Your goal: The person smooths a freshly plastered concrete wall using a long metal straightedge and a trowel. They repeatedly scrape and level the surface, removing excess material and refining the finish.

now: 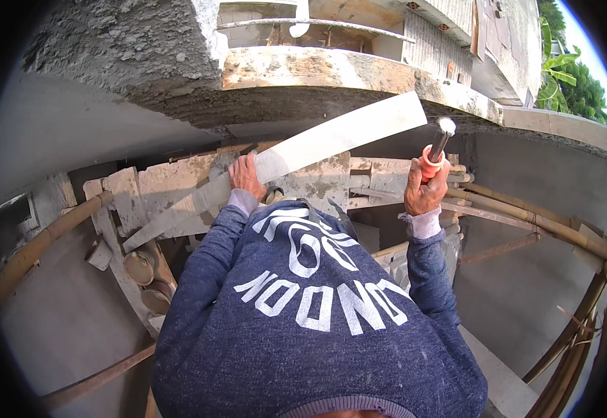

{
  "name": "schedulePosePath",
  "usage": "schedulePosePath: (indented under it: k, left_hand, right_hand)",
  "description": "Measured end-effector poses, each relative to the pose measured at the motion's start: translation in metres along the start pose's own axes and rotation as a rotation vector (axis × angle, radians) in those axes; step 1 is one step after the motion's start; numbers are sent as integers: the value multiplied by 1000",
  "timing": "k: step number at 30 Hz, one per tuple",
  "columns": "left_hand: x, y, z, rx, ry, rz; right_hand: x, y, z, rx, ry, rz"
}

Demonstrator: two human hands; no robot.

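Observation:
My left hand (246, 177) grips a long, pale flat straightedge (345, 132) that slants from lower left up to the right, under the rough, plaster-edged ledge (303, 66). My right hand (425, 188) is raised beside the straightedge's right end, closed around a red-handled tool (434, 157) with a dark metal shaft and a bright end pointing upward. A stained plank platform (171, 181) lies below both hands.
Bamboo poles (52, 240) frame the scaffold on both sides, with more bundled at the lower right. Round containers (139, 265) stand at the left. Grey walls (533, 174) surround the gap below; a rough concrete overhang (122, 42) is at the upper left, with greenery at the upper right.

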State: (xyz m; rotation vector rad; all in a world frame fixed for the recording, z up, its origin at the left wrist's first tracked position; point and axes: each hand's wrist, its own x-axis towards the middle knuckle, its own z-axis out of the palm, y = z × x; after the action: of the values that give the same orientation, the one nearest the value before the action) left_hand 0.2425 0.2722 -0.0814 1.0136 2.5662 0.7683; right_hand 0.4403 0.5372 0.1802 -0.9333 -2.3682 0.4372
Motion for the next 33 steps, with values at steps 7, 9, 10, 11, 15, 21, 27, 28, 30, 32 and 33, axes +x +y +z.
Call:
schedulePosePath:
  k: [7, 9, 10, 11, 15, 21, 27, 28, 30, 32, 33]
  left_hand:
    - [-8, -5, 2, -35, -38, 25]
    - [-2, 1, -4, -44, -19, 11]
    - [-1, 0, -6, -48, -2, 21]
    - [0, 0, -5, -37, 1, 21]
    - [-4, -4, 2, -20, -31, 35]
    - [-5, -10, 1, -26, 25, 35]
    - [7, -1, -2, -36, -37, 19]
    - [3, -2, -3, -48, -18, 31]
    - [-9, -8, -3, -34, -9, 24]
    - [-5, -9, -3, -36, -2, 27]
    - [-4, -10, -4, -37, 2, 28]
  right_hand:
    - [4, -1, 4, -187, -165, 32]
    - [11, -23, -3, -91, -30, -32]
    - [10, -20, -2, -57, -35, 9]
    - [8, -15, -3, -28, -36, 45]
    - [5, 23, 1, -583, -418, 92]
    - [12, -7, -3, -173, 17, -3]
    - [20, 23, -10, -583, -352, 13]
    - [18, 23, -10, -541, -180, -102]
    - [27, -5, -9, -368, -93, -77]
    - [25, -2, -8, -320, -54, -27]
    - [23, 11, -8, -412, -199, 42]
